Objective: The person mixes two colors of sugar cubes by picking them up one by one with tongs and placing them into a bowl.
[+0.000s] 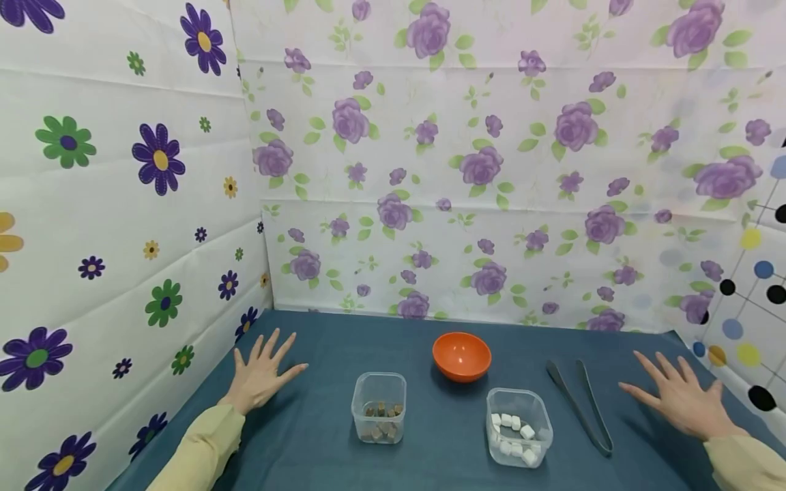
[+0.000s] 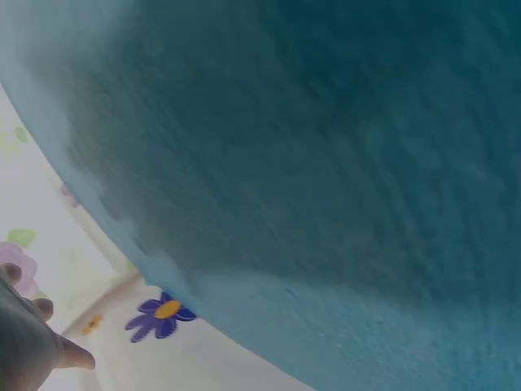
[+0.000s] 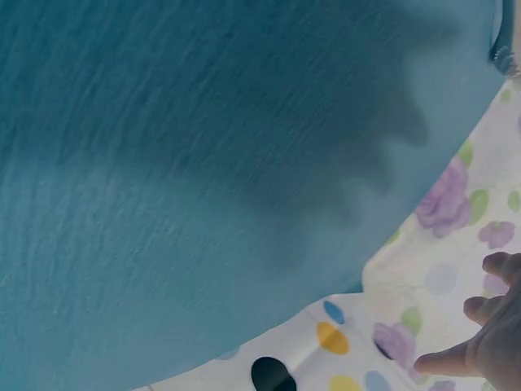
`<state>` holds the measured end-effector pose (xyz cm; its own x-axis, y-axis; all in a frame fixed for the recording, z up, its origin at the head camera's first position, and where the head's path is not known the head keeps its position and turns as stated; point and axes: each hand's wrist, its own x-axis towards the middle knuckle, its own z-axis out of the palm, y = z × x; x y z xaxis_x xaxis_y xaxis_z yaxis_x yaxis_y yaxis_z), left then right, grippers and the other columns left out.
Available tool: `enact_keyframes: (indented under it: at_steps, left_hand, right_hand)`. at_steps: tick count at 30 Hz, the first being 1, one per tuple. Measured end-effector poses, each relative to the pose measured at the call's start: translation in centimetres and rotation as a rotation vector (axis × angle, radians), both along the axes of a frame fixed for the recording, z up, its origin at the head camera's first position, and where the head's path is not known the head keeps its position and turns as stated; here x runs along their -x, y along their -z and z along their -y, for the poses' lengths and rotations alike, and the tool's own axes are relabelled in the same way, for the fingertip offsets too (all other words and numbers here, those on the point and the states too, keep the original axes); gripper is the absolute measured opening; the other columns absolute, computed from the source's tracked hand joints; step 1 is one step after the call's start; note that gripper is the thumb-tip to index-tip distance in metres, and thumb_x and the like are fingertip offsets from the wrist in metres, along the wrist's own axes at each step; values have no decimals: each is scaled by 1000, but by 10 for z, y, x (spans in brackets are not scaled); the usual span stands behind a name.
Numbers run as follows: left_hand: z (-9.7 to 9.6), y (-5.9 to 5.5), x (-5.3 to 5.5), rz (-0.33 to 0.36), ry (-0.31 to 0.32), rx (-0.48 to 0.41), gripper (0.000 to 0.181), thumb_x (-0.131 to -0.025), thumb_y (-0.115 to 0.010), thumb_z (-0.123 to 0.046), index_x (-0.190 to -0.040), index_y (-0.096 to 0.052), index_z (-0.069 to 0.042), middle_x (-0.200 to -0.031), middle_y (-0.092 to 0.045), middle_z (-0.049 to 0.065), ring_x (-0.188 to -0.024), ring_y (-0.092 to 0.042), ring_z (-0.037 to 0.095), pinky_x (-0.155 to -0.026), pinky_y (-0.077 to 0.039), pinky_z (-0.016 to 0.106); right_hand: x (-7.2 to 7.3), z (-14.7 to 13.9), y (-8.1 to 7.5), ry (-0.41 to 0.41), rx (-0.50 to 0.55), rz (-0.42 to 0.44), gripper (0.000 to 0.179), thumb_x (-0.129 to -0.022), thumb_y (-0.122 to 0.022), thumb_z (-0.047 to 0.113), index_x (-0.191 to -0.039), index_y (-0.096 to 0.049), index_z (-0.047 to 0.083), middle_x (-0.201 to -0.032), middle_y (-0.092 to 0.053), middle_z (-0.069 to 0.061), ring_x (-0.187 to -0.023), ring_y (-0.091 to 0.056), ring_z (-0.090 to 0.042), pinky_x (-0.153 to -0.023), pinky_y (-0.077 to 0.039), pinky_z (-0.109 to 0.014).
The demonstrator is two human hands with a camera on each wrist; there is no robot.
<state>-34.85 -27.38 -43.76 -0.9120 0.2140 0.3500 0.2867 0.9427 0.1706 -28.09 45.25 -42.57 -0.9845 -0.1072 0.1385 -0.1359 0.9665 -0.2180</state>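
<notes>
My left hand (image 1: 259, 376) is held out over the left side of the table with its fingers spread, holding nothing. On the right, my right hand (image 1: 686, 399) has its fingers spread too, nothing in it. Nearest to it lies a pair of dark tongs (image 1: 580, 408), arms apart. A clear plastic container (image 1: 379, 389) with small brown cubes (image 1: 385, 429) stands to the right of the left hand. Left of the tongs, another clear container (image 1: 535, 406) holds several white cubes (image 1: 516, 450). Between and behind the containers sits an orange bowl (image 1: 462, 356).
A dark blue cloth (image 1: 307, 443) covers the table. Flowered white sheets (image 1: 381, 259) hang behind it, with another floral sheet (image 1: 110, 218) on the left and a dotted one (image 1: 752, 327) at the right. Both wrist views show mostly blue cloth and hand shadows.
</notes>
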Motion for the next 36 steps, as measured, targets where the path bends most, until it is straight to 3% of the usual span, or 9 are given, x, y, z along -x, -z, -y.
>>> enact_keyframes:
  at_steps: [7, 14, 19, 27, 36]
  left_hand:
    - [-13, -7, -6, -30, 36, -22, 75, -84, -51, -56, -145, -24, -21, -146, -15, 17, -129, -8, 44, -87, 6, 69]
    - [-38, -17, -11, -52, 103, -47, 75, -85, -48, -58, -145, -22, -22, -147, -15, 14, -130, -8, 40, -88, 1, 69]
    - [-58, -26, -16, -81, 178, -43, 74, -85, -51, -54, -145, -23, -22, -148, -13, 11, -131, -8, 37, -89, -1, 69]
    - [-77, -36, -22, -85, 223, -39, 74, -86, -47, -58, -146, -18, -25, -148, -12, 9, -132, -8, 34, -91, -3, 68]
    - [-108, -48, -28, -88, 323, -63, 73, -87, -45, -58, -146, -15, -28, -149, -7, 5, -132, -7, 31, -93, -5, 65]
  right_hand:
    - [0, 17, -8, -42, 2, -34, 92, -84, -52, 56, -146, 2, 14, -140, -4, -34, -121, 8, -55, -72, 23, -67]
    - [3, 36, -14, -29, -18, -57, 91, -83, -49, 61, -147, -5, 14, -138, -14, -34, -119, -7, -58, -74, 5, -75]
    - [4, 51, -17, -36, -43, -83, 90, -82, -50, 62, -147, -9, 14, -136, -22, -31, -118, -15, -55, -75, -4, -74]
    - [2, 70, -24, -64, -57, -127, 89, -81, -49, 63, -146, -15, 14, -135, -26, -29, -119, -19, -53, -76, -11, -73]
    - [1, 91, -30, -80, -93, -141, 87, -80, -47, 65, -141, -28, 6, -133, -29, -29, -117, -24, -51, -77, -19, -71]
